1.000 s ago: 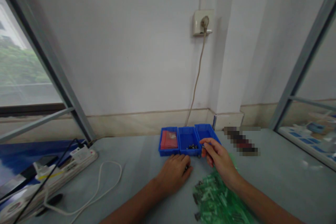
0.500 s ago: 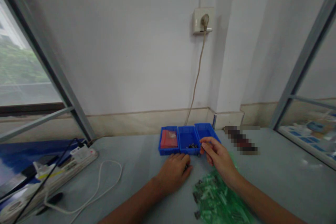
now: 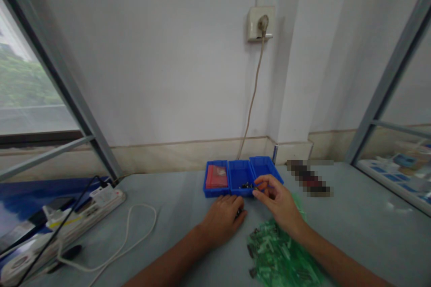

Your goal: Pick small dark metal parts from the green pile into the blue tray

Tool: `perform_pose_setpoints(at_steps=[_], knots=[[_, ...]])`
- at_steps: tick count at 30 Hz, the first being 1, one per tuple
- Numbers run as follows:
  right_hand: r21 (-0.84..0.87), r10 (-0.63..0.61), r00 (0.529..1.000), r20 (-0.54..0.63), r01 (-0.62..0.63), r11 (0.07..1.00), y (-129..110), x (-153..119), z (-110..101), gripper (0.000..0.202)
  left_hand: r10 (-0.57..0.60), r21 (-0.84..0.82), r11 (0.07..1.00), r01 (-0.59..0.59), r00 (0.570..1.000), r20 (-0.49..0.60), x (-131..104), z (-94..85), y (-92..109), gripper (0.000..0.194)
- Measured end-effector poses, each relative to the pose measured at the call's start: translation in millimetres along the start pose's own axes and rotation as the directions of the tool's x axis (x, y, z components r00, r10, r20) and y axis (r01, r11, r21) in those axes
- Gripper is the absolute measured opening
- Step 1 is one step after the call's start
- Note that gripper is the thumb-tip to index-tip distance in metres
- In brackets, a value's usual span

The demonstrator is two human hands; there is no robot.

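Three blue bins stand side by side on the grey table. The left bin [image 3: 206,184] holds red packets [image 3: 215,177]; small dark metal parts [image 3: 247,185] lie at the front of the middle bin [image 3: 240,171]. Nothing shows in the visible part of the right bin [image 3: 264,166]. My left hand [image 3: 224,217] rests before the bins, fingers curled round small metallic pieces. At the front of the middle and right bins, my right hand [image 3: 274,197] pinches something too small to make out. Below it lies a green plastic bag [image 3: 283,255] with small clear and dark pieces.
A white power strip [image 3: 97,208] with plugs and a looped white cable [image 3: 155,219] lie on the left. A wall socket [image 3: 261,23] has a cord hanging behind the bins. A pixelated object [image 3: 310,179] lies right of them. Metal frame bars rise at both sides.
My right hand's fingertips have shifted slightly left, towards the front of the middle bin, and the thumb and forefinger are pinched there. My left hand has stayed in place.
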State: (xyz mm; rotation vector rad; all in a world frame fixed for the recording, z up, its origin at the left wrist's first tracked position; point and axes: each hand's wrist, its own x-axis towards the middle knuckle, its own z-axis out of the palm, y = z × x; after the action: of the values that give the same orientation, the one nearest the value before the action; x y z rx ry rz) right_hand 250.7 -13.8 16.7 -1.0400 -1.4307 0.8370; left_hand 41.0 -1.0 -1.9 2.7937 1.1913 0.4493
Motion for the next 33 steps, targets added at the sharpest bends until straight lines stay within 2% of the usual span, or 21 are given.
perform_pose_setpoints(at_steps=[5,10,19,27,33], knots=[[-0.036,-0.014,0.999,0.040,0.015,0.999,-2.3,-1.5,2.2,0.019,0.008,-0.010,1.000,-0.008,1.000,0.005,-0.3,-0.7,0.5,0.008],[0.074,0.098,0.992,0.085,-0.105,0.992,-0.3,0.4,2.2,0.027,0.000,-0.004,1.000,0.000,1.000,0.010,0.1,-1.7,1.3,0.008],[0.260,0.192,0.979,0.068,-0.203,0.944,2.2,3.0,3.2,0.041,-0.001,-0.005,1.000,0.001,1.000,0.007,0.4,-3.1,1.4,0.007],[0.300,0.282,0.959,0.037,-0.280,0.912,8.3,2.1,3.3,0.053,-0.016,0.000,1.000,0.016,1.000,0.015,0.4,-3.3,1.7,0.007],[0.269,0.203,0.978,0.051,-0.209,0.940,1.7,4.5,3.1,0.045,-0.017,0.005,1.000,0.017,0.999,0.033,0.5,-6.0,3.2,0.007]])
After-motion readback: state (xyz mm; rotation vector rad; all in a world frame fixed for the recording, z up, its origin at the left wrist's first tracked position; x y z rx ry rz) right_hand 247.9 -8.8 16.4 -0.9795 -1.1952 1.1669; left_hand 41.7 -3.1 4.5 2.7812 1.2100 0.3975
